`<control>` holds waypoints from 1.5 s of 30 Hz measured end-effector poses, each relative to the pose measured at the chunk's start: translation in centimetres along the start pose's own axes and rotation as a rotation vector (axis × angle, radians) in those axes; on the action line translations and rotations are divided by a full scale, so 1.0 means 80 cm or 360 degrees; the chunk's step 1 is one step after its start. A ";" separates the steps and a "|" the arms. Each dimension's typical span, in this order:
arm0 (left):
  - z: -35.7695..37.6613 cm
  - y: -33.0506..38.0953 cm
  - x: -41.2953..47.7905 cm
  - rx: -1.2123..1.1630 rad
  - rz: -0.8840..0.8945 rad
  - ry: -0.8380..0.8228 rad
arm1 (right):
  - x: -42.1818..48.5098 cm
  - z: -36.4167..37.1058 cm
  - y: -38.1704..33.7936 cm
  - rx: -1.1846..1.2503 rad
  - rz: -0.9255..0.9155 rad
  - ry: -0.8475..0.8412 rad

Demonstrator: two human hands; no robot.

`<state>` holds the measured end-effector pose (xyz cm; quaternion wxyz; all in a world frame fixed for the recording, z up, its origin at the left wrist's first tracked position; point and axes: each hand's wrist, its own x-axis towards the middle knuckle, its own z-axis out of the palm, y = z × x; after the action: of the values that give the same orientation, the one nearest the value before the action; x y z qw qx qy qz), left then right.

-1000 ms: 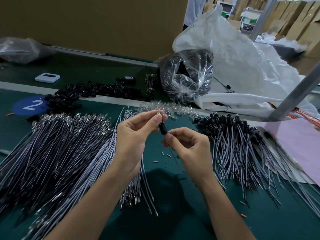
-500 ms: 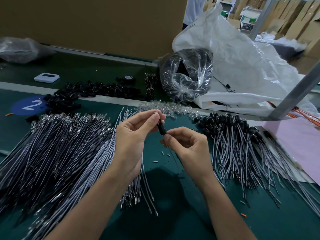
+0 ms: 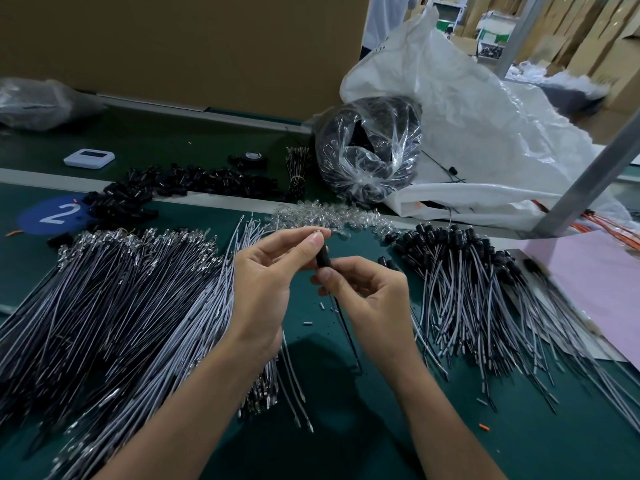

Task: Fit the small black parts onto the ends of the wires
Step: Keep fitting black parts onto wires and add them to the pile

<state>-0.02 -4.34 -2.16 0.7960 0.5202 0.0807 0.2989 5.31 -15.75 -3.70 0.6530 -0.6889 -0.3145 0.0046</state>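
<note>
No shift: two hands, one part

factory assembly line, green conveyor belt numbered 2, heaps of wires, stacked cardboard boxes

Two bare forearms: left forearm in lower centre-left of frame, right forearm in lower centre-right, both uncovered all the way to the bottom edge. At mid-frame the left hand and right hand are bare too, with slim fingers and knuckle creases showing. Thumbnails are short and plain with rounded tips, seen near frame centre.
</note>
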 end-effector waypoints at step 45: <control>0.009 -0.009 -0.011 0.0079 0.0220 -0.0371 | -0.005 0.004 0.008 0.0354 -0.0242 0.0035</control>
<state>-0.14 -5.56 -2.61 0.7643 0.5752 -0.0411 0.2884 5.17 -15.62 -4.50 0.7272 -0.5865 -0.3562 -0.0175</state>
